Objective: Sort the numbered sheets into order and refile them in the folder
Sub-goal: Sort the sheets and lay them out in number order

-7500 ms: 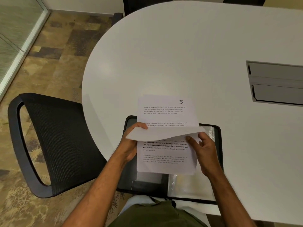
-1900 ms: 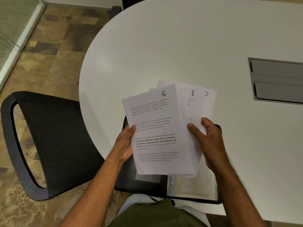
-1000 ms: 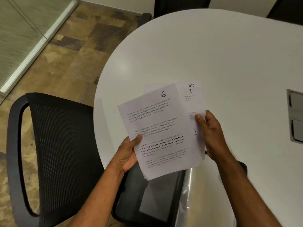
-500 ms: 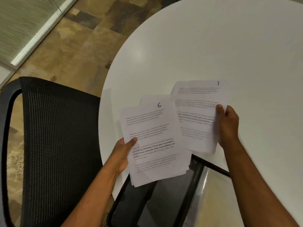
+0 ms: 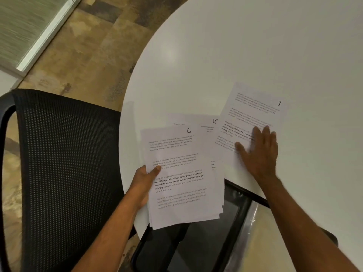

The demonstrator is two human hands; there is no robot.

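A person sits at a white rounded table (image 5: 225, 55), seen from above, sorting numbered printed sheets. An open black folder (image 5: 206, 246) lies at the table's near edge in front of the person, and everything else is placed from it. Just beyond the folder's far right corner, the sheet marked 1 (image 5: 253, 114) lies flat on the table, its near edge overlapping the folder's rim. The right hand (image 5: 259, 152) rests palm down on that sheet, fingers straight and slightly spread, pressing it to the table. Above the folder's left half, the left hand (image 5: 145, 179) holds the remaining stack (image 5: 182, 183), thumb pinched on top and fingers hidden beneath; the sheet marked 6 (image 5: 176, 154) faces up, and a sheet marked 10 (image 5: 204, 126) peeks out behind it toward the far side. A black mesh chair (image 5: 59, 163) stands on the floor to the folder's left. The step in hand looks like starting the ordered pile, with sheet 1 laid down first. The next move probably calls for fanning the held stack to find the sheet numbered 2, then laying it squarely with sheet 1, taking care not to slide that loose page.
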